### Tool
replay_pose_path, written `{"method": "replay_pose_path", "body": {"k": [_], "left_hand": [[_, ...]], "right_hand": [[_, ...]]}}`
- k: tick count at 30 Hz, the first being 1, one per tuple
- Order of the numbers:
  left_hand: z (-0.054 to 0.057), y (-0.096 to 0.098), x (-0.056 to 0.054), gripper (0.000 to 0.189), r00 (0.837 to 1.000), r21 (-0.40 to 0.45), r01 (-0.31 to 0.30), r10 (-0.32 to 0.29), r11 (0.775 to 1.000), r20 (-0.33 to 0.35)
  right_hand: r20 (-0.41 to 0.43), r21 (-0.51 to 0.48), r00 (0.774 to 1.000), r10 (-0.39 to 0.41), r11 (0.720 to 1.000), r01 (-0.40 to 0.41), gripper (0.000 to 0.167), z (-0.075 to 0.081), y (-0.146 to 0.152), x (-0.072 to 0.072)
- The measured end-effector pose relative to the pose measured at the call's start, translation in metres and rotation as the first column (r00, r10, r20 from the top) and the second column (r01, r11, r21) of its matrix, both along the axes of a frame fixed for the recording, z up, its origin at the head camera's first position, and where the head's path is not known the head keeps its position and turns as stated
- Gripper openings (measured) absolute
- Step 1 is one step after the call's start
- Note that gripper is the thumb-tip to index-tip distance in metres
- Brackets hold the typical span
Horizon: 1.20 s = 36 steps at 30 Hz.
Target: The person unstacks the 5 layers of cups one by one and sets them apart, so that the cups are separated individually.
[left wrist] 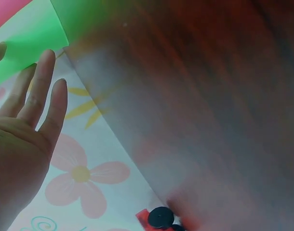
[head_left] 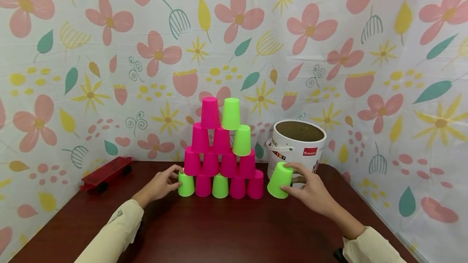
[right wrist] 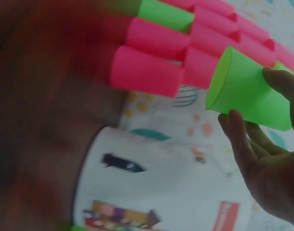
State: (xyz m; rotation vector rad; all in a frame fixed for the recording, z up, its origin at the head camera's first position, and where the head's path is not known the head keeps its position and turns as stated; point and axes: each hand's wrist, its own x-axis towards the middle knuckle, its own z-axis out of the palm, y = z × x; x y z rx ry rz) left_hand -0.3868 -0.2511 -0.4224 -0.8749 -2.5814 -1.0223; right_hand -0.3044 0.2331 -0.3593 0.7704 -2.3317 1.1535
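Inverted pink and green plastic cups stand stacked as a stepped pyramid. A pink cup and a green cup form its highest row. My left hand is at the pyramid's lower left; its thumb and fingertips touch the bottom-row green cup. Several fingers look nearly straight in the left wrist view. To the right of the pyramid, my right hand holds another green cup between thumb and fingers. That cup is tilted, mouth downward, apart from the bottom-right pink cup.
A white bucket with a handle stands behind the right hand. At the back left lies a red toy skateboard with black wheels. The dark wooden table meets a flower-patterned cloth behind.
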Motion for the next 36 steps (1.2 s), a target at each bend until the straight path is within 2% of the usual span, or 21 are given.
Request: {"method": "replay_pose_path", "body": {"k": [5, 13, 20, 28, 36], "left_hand": [[-0.002, -0.003, -0.001, 0.035, 0.999, 0.018, -0.009, 0.008, 1.000, 0.036], [-0.001, -0.003, -0.001, 0.036, 0.999, 0.030, -0.008, 0.006, 1.000, 0.054], [0.003, -0.002, 0.001, 0.036, 0.998, 0.033, -0.040, 0.038, 0.999, 0.055], [0.004, -0.001, 0.001, 0.036, 0.998, 0.030, -0.026, 0.024, 0.999, 0.063], [0.002, 0.001, -0.003, 0.037, 0.997, 0.031, -0.026, 0.024, 0.999, 0.071]], "right_hand": [[0.063, 0.011, 0.998, -0.004, 1.000, 0.003, 0.056, -0.019, 0.013, -0.006], [0.180, 0.032, 0.983, 0.020, 0.999, -0.026, 0.056, -0.037, 0.033, -0.018], [0.241, 0.066, 0.970, 0.022, 0.997, -0.039, 0.056, -0.044, 0.043, -0.025], [0.287, 0.119, 0.958, 0.007, 0.992, -0.043, 0.057, -0.049, 0.052, -0.031], [0.334, 0.120, 0.943, -0.003, 0.992, -0.040, 0.057, -0.057, 0.063, -0.036]]}}
